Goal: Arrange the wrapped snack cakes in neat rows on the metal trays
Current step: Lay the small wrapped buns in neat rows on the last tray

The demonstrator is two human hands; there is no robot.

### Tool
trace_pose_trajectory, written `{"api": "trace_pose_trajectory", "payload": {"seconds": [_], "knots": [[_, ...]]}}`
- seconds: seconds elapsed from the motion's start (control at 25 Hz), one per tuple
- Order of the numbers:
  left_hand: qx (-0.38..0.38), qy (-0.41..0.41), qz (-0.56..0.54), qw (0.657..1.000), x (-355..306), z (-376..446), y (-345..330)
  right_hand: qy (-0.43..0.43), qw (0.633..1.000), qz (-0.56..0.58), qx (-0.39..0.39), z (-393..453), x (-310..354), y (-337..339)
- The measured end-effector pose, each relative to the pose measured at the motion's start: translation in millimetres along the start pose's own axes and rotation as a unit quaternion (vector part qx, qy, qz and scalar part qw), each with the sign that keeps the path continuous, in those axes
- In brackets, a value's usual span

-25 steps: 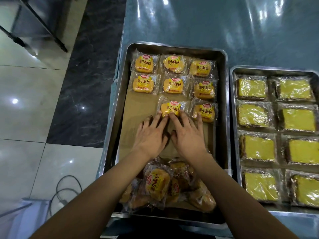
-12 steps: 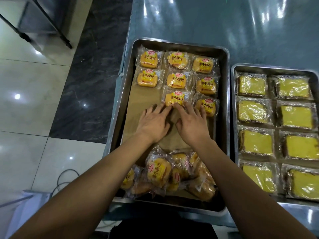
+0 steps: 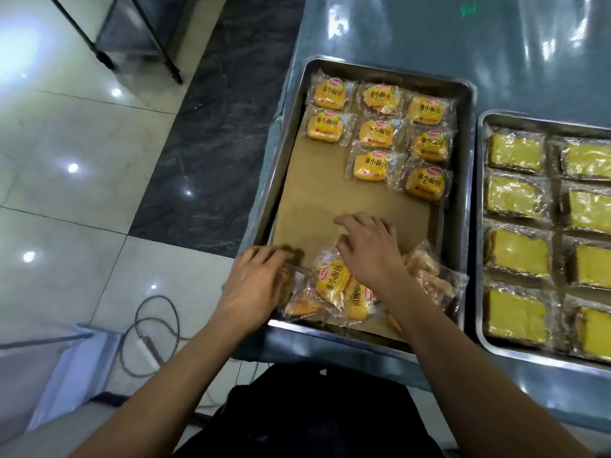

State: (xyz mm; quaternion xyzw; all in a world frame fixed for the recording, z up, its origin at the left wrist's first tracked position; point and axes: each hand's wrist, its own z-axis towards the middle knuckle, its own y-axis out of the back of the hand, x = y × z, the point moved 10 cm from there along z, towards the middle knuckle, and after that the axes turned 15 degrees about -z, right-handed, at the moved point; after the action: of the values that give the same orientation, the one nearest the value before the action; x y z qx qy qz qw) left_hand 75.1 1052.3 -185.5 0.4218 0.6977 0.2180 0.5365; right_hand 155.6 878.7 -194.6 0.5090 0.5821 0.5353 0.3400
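Both hands are at the loose pile of snack cakes (image 3: 334, 285) at the near end of the tray (image 3: 291, 133) — left hand (image 3: 254, 285) fingers curling onto a wrapper, right hand (image 3: 370, 252) relaxed on top, no firm grip yet — so lift one label-up into the empty slot of the third row.

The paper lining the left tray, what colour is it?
Plain tan-brown paper, seen in the head view.

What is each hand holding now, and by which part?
The left hand grips a wrapped cake from the pile by its left end. The right hand rests on the pile; a hold cannot be told.
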Motion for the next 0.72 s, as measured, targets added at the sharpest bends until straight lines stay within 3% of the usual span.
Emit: {"api": "trace_pose_trajectory", "payload": {"seconds": [0.16, 0.52, 0.72], "knots": [[-0.056, 0.012, 0.039, 0.998, 28, -49, 0, 0.064, 0.997, -0.005, 0.034, -11, 44, -13], [-0.010, 0.014, 0.091, 0.996, 28, -79, -39, 0.111, 0.984, -0.080, 0.116, -15, 83, -41], [-0.052, 0.004, 0.060, 0.997, 21, -73, -20, 0.128, 0.988, 0.023, 0.085, -14, 102, -26]]}}
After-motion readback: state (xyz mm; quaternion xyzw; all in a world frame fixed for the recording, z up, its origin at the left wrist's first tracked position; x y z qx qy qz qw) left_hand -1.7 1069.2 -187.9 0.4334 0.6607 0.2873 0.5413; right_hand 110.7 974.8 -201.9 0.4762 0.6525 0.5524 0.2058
